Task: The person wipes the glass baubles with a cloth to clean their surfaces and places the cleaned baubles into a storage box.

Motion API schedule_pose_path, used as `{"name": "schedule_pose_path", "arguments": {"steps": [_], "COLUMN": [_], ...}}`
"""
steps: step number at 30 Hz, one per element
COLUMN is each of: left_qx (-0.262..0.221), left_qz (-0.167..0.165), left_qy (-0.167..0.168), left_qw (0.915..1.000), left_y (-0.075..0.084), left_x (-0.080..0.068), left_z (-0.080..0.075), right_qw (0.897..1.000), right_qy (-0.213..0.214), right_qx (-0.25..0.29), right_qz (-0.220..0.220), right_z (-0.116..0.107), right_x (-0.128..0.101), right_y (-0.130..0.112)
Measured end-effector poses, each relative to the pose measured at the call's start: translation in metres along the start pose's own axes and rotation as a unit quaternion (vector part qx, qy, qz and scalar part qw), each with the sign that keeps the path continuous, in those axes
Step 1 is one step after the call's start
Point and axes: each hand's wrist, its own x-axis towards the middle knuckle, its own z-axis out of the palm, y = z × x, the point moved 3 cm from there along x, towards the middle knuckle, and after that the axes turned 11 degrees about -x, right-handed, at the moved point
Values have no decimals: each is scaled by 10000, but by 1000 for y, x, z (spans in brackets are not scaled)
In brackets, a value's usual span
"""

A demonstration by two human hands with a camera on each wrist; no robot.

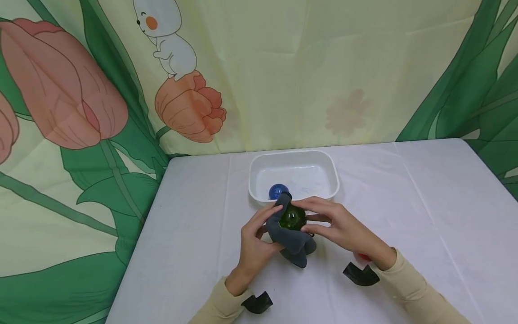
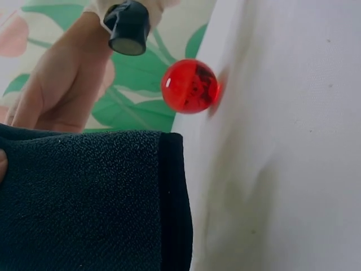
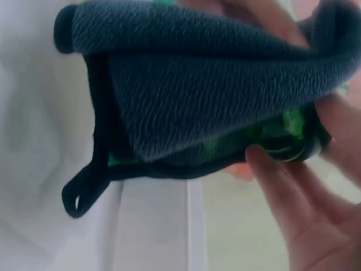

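In the head view, a dark grey cloth (image 1: 292, 242) with a black edge hangs in folds from my left hand (image 1: 256, 243), which grips it from the left side. A clear green ball (image 1: 293, 218) sits against the cloth. My right hand (image 1: 337, 225) pinches this ball from the right, fingertips at its top and thumb low on its side. The right wrist view shows the cloth (image 3: 186, 107) close up, with a hanging loop at its corner and green glass (image 3: 282, 130) peeking out under a fold; part of the ball is hidden by cloth and fingers.
A white tray (image 1: 334, 177) stands just beyond the hands at the back of the table, with a blue ball (image 1: 278, 191) in its front left corner. A red ball (image 2: 190, 86) lies on the white tablecloth (image 1: 194, 225), mostly covered by my right wrist in the head view.
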Motion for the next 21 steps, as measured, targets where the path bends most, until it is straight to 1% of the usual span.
{"name": "schedule_pose_path", "arguments": {"steps": [2, 4, 7, 9, 12, 15, 17, 19, 21], "left_qx": [-13, 54, 190, 306, 290, 96, -87, -239, -381], "left_qz": [-21, 9, 131, 224, 243, 178, 112, 43, -61], "left_qy": [26, 43, 27, -7, -14, 14, 14, 2, -13], "left_qw": [10000, 10000, 9997, 9993, 9993, 9998, 9999, 9997, 9993], "left_y": [0, 0, 0, 0, 0, -1, -2, -2, -2], "left_x": [1, 2, 3, 3, 5, 8, 10, 11, 12], "left_z": [1, 1, 2, 3, 4, 3, 2, 0, -1], "right_qw": [9999, 9989, 9951, 9919, 9900, 9904, 9920, 9951, 9972], "right_qy": [56, 69, 8, -52, -93, -82, -77, -33, 143], "right_qx": [32, 190, 400, 512, 483, 435, 324, 78, -477], "right_qz": [152, 412, 910, 1162, 1319, 1311, 1221, 987, 560], "right_z": [1, 2, 4, 4, 3, 2, 1, -2, -6], "right_x": [1, 2, 3, 4, 5, 6, 7, 6, 4], "right_y": [0, 1, 1, 0, -1, -3, -4, -7, -11]}}
